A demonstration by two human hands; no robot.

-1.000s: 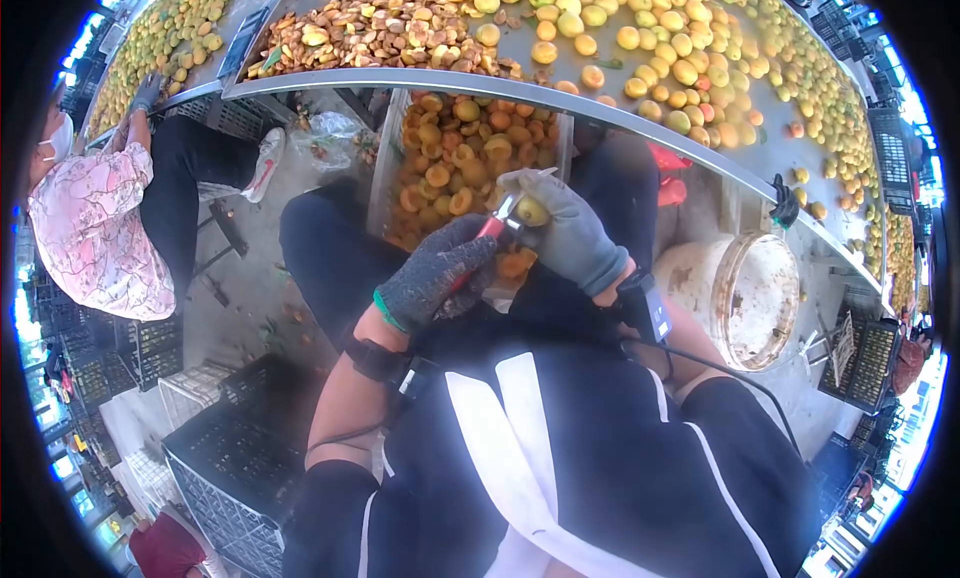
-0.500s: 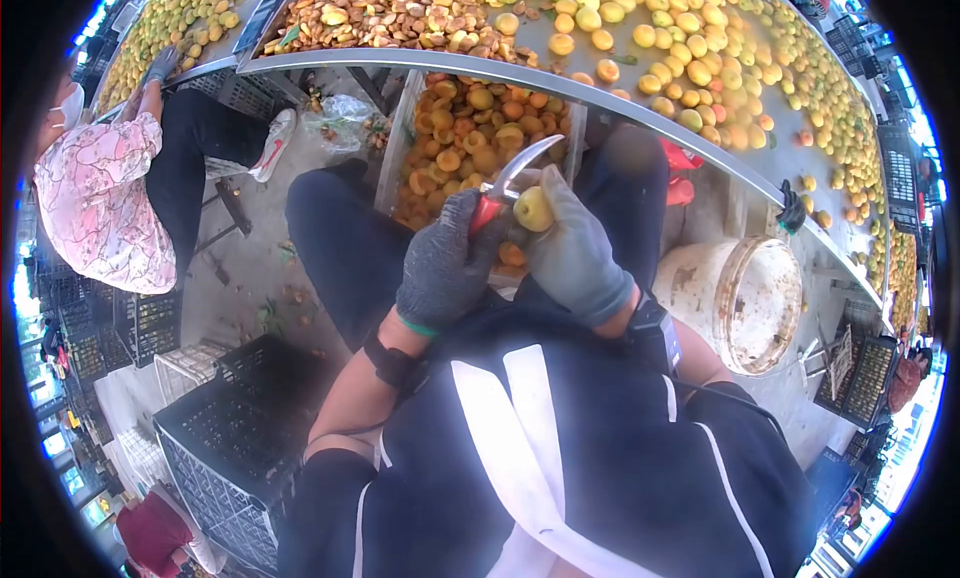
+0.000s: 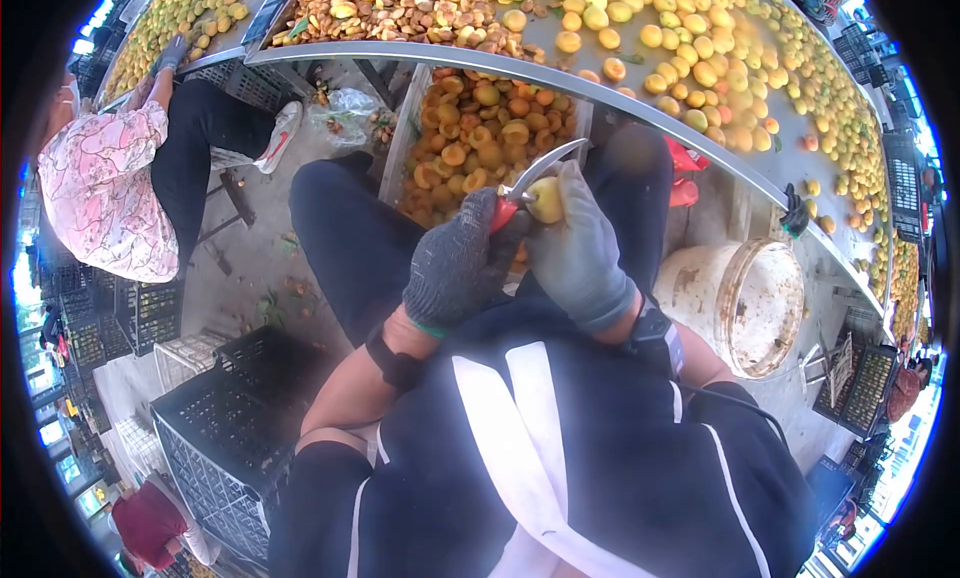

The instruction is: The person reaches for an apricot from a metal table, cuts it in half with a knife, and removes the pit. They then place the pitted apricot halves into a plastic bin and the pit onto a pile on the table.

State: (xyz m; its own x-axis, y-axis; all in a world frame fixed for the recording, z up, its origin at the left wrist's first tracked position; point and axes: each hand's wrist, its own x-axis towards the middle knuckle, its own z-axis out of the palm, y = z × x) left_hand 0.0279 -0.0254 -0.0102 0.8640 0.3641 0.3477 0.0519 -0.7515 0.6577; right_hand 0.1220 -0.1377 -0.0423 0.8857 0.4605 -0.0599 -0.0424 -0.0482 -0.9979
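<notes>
My left hand (image 3: 455, 263), in a dark grey knit glove, is closed around the red handle of a pair of pruning shears (image 3: 545, 168). Their curved silver blade points up and to the right, passing right beside a yellow apricot (image 3: 545, 200). Gripping that fruit is my right hand (image 3: 585, 253) in a lighter grey glove, its fingers wrapped about the far side. Both hands are close together above my lap. Beyond them, a crate (image 3: 397, 143) between my knees holds many apricot halves (image 3: 485, 128).
A metal-edged table (image 3: 480, 60) curves across the front, bearing pitted scraps (image 3: 400, 20) and whole apricots (image 3: 690, 53). A stained white bucket (image 3: 690, 288) lies at right. Black crates (image 3: 215, 448) stand lower left. Another person (image 3: 110, 193) sits at left, one gloved hand at the fruit.
My hands, the shears and the apricot have shifted slightly right. The blade has tilted lower and now overlaps the fruit's upper edge more closely.
</notes>
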